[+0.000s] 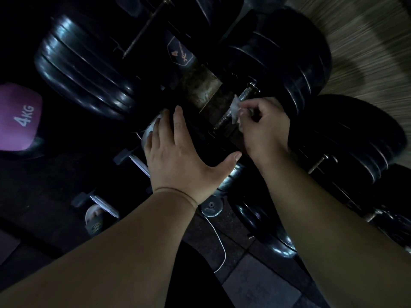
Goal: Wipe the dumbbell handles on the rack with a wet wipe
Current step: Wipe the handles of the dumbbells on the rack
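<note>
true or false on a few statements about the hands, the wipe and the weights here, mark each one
1. The right hand pinches the wet wipe against a dumbbell handle. True.
2. The left hand is balled into a fist. False: its fingers are straight and spread, resting on a dark weight.
3. The purple weight is marked 4KG. True.
4. The purple weight lies to the right of both hands. False: it is far to their left.

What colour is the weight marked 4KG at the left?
Pinkish purple with white lettering; the 4KG weight shows best in the head view.
</note>
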Demonstrator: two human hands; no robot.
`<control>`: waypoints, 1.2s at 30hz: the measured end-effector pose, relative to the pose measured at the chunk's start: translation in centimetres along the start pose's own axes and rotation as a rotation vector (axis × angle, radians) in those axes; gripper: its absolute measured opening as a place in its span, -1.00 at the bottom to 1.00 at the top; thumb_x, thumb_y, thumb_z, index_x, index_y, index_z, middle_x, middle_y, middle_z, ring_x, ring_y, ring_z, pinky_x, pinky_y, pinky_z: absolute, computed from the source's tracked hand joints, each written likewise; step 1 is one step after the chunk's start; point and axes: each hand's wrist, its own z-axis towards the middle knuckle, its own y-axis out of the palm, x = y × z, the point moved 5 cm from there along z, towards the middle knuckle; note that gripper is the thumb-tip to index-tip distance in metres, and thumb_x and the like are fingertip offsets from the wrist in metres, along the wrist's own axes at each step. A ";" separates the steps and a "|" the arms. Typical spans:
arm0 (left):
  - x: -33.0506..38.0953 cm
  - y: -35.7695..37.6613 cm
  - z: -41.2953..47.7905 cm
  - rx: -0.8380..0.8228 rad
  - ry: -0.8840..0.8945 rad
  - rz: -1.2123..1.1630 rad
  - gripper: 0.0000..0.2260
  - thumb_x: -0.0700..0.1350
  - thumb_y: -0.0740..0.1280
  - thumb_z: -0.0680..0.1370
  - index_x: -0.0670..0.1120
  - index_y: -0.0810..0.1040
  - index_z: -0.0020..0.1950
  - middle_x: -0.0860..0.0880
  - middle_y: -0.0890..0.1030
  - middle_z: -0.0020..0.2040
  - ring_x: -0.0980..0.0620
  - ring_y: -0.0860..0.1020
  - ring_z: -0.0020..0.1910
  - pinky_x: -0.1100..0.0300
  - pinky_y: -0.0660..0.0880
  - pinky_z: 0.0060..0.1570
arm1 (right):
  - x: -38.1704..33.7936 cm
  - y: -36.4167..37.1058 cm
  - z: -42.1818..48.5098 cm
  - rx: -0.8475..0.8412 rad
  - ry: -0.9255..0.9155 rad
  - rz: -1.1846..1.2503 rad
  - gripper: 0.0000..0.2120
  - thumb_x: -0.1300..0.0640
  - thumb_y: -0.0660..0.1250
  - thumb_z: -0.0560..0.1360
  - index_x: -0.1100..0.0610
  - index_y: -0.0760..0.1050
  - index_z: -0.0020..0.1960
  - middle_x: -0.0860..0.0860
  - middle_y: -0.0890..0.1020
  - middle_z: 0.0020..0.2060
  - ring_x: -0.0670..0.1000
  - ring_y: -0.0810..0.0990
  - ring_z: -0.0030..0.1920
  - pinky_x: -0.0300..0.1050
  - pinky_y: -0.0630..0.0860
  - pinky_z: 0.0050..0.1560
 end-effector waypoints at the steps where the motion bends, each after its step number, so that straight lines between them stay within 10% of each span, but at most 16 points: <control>1: 0.0 0.0 0.0 0.004 0.001 -0.003 0.14 0.62 0.17 0.31 -0.11 0.09 0.66 -0.16 0.22 0.64 -0.14 0.18 0.63 -0.18 0.17 0.58 | 0.0 0.1 -0.1 0.035 0.015 0.025 -0.86 0.16 0.36 0.59 -0.05 0.64 0.03 -0.16 0.55 0.13 -0.32 0.54 0.01 -0.58 0.42 -0.10; 7: 0.0 0.0 0.0 0.033 0.003 -0.016 0.16 0.63 0.17 0.30 -0.12 0.12 0.66 -0.17 0.24 0.63 -0.13 0.20 0.62 -0.16 0.16 0.59 | 0.5 1.7 -0.3 0.141 0.148 0.243 -0.88 -0.07 0.50 0.47 -0.06 0.68 -0.06 -0.01 0.64 0.07 -0.20 0.66 -0.02 -0.42 0.57 -0.09; 16: 0.2 -0.1 0.0 0.043 0.024 -0.027 0.15 0.59 0.22 0.30 -0.14 0.13 0.65 -0.16 0.26 0.62 -0.14 0.23 0.60 -0.11 0.16 0.59 | 1.4 1.0 -0.5 0.288 0.310 0.322 -0.66 0.15 0.56 0.41 0.00 0.54 0.12 -0.10 0.64 0.04 -0.17 0.64 0.02 -0.26 0.62 0.01; 27: 0.4 -0.1 0.0 0.095 0.044 -0.027 0.12 0.58 0.26 0.30 -0.17 0.23 0.62 -0.18 0.35 0.56 -0.17 0.36 0.54 -0.16 0.31 0.51 | 0.4 0.3 0.2 0.204 -0.168 0.000 -0.78 0.23 0.42 0.53 0.15 0.66 0.17 0.00 0.63 0.07 -0.17 0.57 -0.01 -0.48 0.46 0.02; 32: 0.3 0.0 0.0 0.084 0.056 -0.019 0.13 0.60 0.23 0.31 -0.17 0.21 0.62 -0.17 0.34 0.57 -0.16 0.33 0.55 -0.15 0.29 0.53 | 0.5 0.7 -0.5 -0.027 -0.240 -0.076 -0.79 0.18 0.42 0.55 0.15 0.65 0.17 0.00 0.57 0.03 -0.11 0.59 -0.04 -0.22 0.60 0.00; 36: 0.3 0.0 0.0 0.082 0.053 -0.019 0.13 0.60 0.24 0.31 -0.17 0.21 0.63 -0.16 0.33 0.58 -0.15 0.32 0.56 -0.18 0.30 0.52 | -0.1 0.2 0.3 0.099 -0.218 -0.141 -0.76 0.12 0.37 0.58 0.15 0.64 0.21 0.07 0.59 0.08 0.02 0.63 -0.01 0.02 0.63 0.01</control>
